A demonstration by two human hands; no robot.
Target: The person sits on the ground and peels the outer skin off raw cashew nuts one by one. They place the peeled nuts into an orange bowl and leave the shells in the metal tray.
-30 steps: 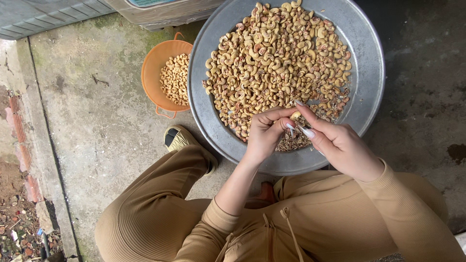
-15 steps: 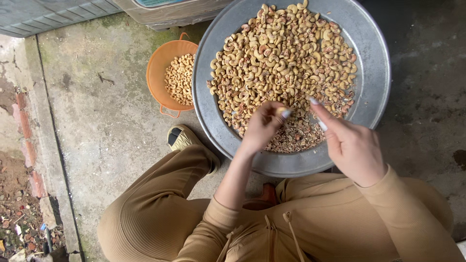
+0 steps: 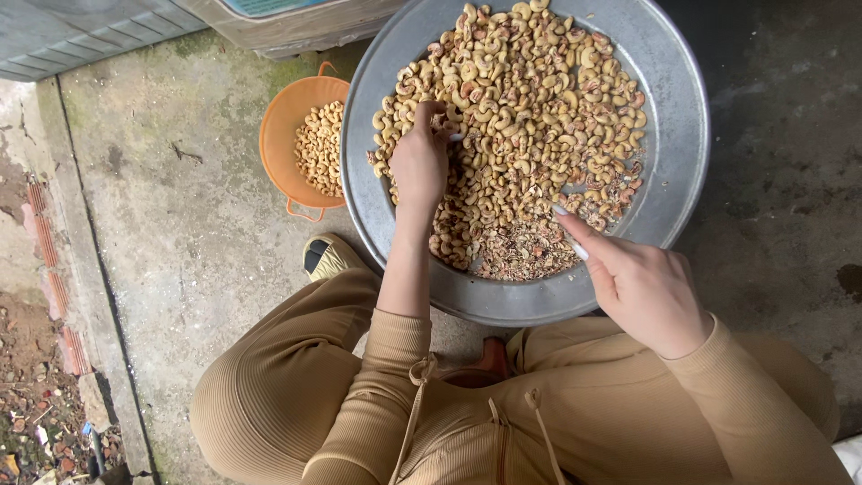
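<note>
Head view, looking straight down. I read my left hand [image 3: 419, 166] with fingers curled narrow into the cashew nuts [image 3: 530, 99], tips buried at the heap's 9 o'clock side; nuts lie touching the fingertips and beneath the palm, but I cannot tell whether any is actually pinched. My right hand [image 3: 642, 286] sits at the pan's 5 o'clock edge, forefinger and thumb drawn close together, pointing toward 10 o'clock, tips just over the darker skin scraps [image 3: 525, 256] at the heap's near margin; whether something small is held there I cannot tell. Nuts fill most of the round metal pan [image 3: 678, 117], piled thickest toward 12 o'clock. Outward at the pan's 9 o'clock, touching its rim, an orange basket [image 3: 280, 135] holds paler nuts. Beyond lies stained concrete floor [image 3: 180, 242]. My tan-clad knees [image 3: 287, 386] sit at 6 o'clock under the pan edge.
</note>
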